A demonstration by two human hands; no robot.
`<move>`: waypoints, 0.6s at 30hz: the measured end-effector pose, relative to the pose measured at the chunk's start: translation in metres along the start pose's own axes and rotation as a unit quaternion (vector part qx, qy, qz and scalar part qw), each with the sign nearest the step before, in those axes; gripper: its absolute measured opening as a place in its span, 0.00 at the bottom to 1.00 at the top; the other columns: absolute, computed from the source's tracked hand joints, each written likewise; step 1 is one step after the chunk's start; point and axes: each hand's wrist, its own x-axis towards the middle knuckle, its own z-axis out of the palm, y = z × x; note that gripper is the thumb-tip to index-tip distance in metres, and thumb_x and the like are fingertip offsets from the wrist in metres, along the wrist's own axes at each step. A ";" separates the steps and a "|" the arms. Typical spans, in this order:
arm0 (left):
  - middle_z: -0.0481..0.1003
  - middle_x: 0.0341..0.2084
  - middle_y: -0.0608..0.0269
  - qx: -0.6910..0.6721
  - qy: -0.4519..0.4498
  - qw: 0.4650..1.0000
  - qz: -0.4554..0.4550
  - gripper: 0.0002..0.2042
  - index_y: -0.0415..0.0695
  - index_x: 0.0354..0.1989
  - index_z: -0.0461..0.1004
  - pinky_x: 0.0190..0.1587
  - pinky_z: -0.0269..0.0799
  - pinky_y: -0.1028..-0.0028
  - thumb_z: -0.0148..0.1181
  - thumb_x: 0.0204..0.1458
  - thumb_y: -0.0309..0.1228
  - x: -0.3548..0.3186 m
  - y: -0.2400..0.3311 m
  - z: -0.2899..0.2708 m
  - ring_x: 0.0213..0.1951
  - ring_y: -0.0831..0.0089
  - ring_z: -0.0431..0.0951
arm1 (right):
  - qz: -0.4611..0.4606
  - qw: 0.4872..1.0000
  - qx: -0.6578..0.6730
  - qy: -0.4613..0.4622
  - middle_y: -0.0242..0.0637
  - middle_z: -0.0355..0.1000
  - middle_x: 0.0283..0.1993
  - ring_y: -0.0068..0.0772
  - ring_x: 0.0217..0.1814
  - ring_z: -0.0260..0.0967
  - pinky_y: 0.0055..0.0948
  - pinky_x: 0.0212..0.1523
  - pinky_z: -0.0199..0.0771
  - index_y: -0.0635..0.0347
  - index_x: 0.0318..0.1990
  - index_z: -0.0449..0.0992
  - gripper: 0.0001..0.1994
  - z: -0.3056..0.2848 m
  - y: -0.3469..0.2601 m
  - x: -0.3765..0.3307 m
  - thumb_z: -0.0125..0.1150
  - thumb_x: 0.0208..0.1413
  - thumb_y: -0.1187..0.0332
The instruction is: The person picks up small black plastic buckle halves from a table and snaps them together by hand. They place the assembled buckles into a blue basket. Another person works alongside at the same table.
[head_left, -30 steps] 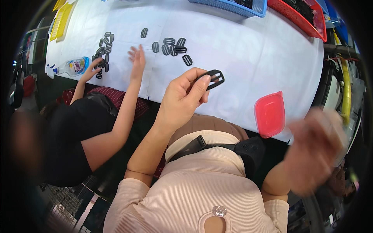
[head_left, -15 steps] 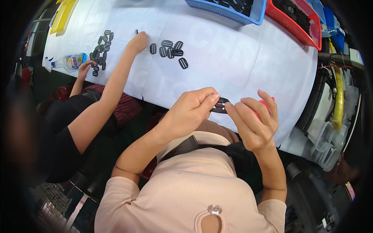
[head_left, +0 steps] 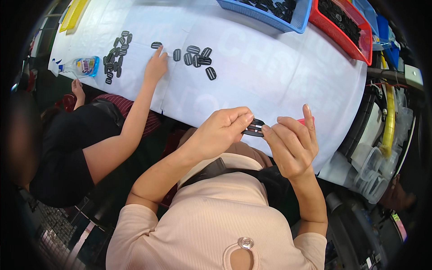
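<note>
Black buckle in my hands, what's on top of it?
Your left hand overlaps one end, your right hand the other. The black buckle shows its slotted middle; the covered parts and underside can't be seen.

Spray bottle point(head_left: 84, 66) and yellow basket point(head_left: 73, 15) at left, clear containers point(head_left: 371, 176) at right

Bright Bench point(head_left: 270, 81), Murky Rim

Pale, even light nearly bleached the bench I stood by, while the floor point(head_left: 141, 170) below sank into gloom. Straight edges bowed toward a black, rounded border. At far left, a dark shape point(head_left: 22, 139) smeared out of focus; the nearer left hand point(head_left: 222, 133) and right hand point(head_left: 292, 146) looked crisp, and a round brooch point(head_left: 245, 243) glinted.
</note>
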 end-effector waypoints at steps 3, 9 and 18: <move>0.58 0.20 0.78 0.012 0.007 1.000 -0.006 0.15 0.42 0.31 0.69 0.23 0.49 0.86 0.41 0.62 0.39 0.001 -0.001 -0.003 0.22 0.89 0.51 | 0.071 0.994 0.053 -0.057 0.32 0.69 0.28 0.34 0.33 0.71 0.50 0.53 0.66 0.61 0.33 0.79 0.11 0.006 -0.007 0.007 0.58 0.39 0.72; 0.59 0.20 0.77 -0.024 0.034 0.999 0.025 0.12 0.42 0.36 0.68 0.23 0.50 0.86 0.41 0.62 0.36 0.002 -0.015 -0.001 0.21 0.88 0.53 | 0.044 0.998 0.028 -0.030 0.35 0.70 0.27 0.35 0.34 0.72 0.43 0.48 0.71 0.61 0.33 0.78 0.10 0.007 -0.003 0.006 0.58 0.40 0.76; 0.67 0.25 0.71 -0.064 0.103 0.984 0.132 0.11 0.40 0.49 0.63 0.26 0.58 0.86 0.40 0.62 0.30 0.014 -0.022 0.018 0.24 0.87 0.61 | 0.538 0.676 0.495 0.093 0.41 0.75 0.36 0.25 0.33 0.71 0.22 0.33 0.72 0.68 0.47 0.71 0.12 0.043 -0.020 0.024 0.55 0.55 0.75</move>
